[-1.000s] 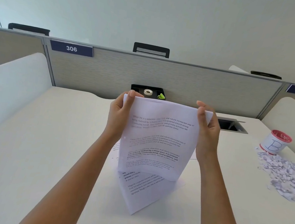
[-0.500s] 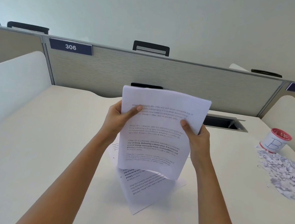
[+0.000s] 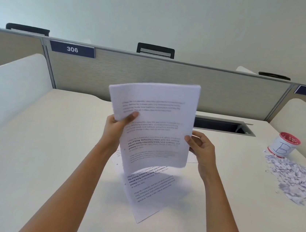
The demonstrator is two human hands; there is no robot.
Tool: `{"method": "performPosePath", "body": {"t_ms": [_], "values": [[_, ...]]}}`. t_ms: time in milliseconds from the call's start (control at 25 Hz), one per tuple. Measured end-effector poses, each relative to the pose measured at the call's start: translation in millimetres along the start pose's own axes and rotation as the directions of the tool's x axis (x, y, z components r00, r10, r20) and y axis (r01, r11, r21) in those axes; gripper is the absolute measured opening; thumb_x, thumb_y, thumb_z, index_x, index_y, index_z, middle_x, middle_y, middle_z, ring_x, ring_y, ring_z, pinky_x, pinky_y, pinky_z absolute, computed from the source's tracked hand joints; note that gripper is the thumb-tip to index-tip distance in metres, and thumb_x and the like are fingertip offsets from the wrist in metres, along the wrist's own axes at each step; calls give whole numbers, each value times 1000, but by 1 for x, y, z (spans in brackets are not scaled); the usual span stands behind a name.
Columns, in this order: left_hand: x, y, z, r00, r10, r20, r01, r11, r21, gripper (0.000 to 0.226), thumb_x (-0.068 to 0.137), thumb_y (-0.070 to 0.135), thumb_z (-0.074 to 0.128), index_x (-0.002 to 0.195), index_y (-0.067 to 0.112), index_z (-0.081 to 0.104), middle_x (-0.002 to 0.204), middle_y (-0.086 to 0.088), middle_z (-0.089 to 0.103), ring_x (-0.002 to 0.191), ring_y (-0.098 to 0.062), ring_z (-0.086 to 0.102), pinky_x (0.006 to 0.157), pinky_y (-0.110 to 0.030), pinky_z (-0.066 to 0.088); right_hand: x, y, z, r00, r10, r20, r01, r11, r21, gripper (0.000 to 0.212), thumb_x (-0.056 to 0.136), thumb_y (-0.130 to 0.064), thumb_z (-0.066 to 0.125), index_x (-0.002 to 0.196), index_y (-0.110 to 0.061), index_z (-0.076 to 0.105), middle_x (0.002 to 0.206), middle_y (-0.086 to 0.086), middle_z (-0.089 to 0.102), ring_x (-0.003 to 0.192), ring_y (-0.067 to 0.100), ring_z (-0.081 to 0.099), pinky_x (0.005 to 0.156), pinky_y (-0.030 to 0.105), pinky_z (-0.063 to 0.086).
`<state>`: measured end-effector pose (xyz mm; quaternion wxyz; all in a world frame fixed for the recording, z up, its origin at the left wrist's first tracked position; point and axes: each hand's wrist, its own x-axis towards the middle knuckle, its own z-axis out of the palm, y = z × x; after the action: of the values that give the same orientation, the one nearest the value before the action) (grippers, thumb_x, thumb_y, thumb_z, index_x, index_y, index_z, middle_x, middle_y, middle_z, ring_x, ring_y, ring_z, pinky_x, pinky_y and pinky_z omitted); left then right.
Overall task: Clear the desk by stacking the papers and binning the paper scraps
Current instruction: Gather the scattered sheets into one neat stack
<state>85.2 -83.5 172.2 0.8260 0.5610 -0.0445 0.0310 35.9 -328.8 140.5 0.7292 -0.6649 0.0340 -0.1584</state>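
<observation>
I hold a thin bundle of printed sheets (image 3: 155,120) upright above the white desk (image 3: 39,150). My left hand (image 3: 118,125) pinches its left edge, thumb on the front. My right hand (image 3: 200,146) grips the right edge lower down, thumb on the front. More printed papers (image 3: 151,190) lie flat on the desk beneath the bundle, partly hidden by it. A heap of paper scraps (image 3: 291,179) lies at the desk's right side. Just behind the scraps stands a small white cup with a red rim, marked "B" (image 3: 283,145).
A grey partition (image 3: 152,81) labelled 306 and 305 closes the desk's far side. A cable slot (image 3: 223,125) is cut into the desk behind the bundle. White side dividers (image 3: 8,89) flank the desk left and right.
The bundle has risen and tilted, its top now leaning left. Both hands have slid from the top corners down along the side edges. The black tray at the partition is now hidden.
</observation>
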Motion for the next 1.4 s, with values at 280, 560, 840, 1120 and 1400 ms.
{"method": "performPosePath", "body": {"t_ms": [280, 560, 840, 1120, 1400], "values": [[3, -11, -4, 990, -126, -61, 81, 869, -489, 38, 87, 15, 64, 124, 9, 58, 120, -11, 66, 110, -29, 63, 92, -50, 51, -1, 21, 8, 996, 84, -10, -74, 921, 383, 56, 73, -18, 72, 125, -18, 51, 111, 3, 66, 97, 18, 64, 70, 28, 56], [6, -24, -10, 991, -107, -82, 58, 886, -459, 34, 85, 9, 65, 119, 12, 61, 114, -7, 69, 104, -23, 66, 84, -38, 55, -1, 21, 17, 997, 74, 20, -76, 942, 326, 32, 84, 0, 63, 114, -11, 64, 115, 9, 69, 103, 25, 67, 85, 41, 56], [11, -25, -52, 997, -44, 62, 30, 979, 203, 27, 80, 5, 70, 105, 16, 66, 92, 2, 75, 82, -12, 69, 70, -23, 54, 2, 28, -26, 991, 100, -91, -90, 991, 102, 38, 66, -23, 79, 101, -16, 68, 103, 5, 72, 93, 22, 67, 74, 33, 55], [7, -18, -32, 998, 29, 56, -45, 952, 304, 7, 84, 9, 67, 89, 15, 67, 73, 10, 73, 66, -2, 67, 57, -14, 50, 2, 35, -25, 980, 149, -134, -162, 983, -92, 24, 78, -15, 76, 100, -14, 66, 96, 4, 71, 91, 29, 66, 73, 35, 54], [11, -10, -33, 988, 147, 55, -156, 947, 281, 24, 84, 13, 69, 107, 17, 63, 103, 0, 71, 85, -6, 65, 67, -19, 52, 3, 23, -19, 989, 97, -109, -112, 984, -142, 23, 82, -19, 71, 103, -17, 61, 96, 3, 68, 86, 22, 65, 68, 30, 53]]}}
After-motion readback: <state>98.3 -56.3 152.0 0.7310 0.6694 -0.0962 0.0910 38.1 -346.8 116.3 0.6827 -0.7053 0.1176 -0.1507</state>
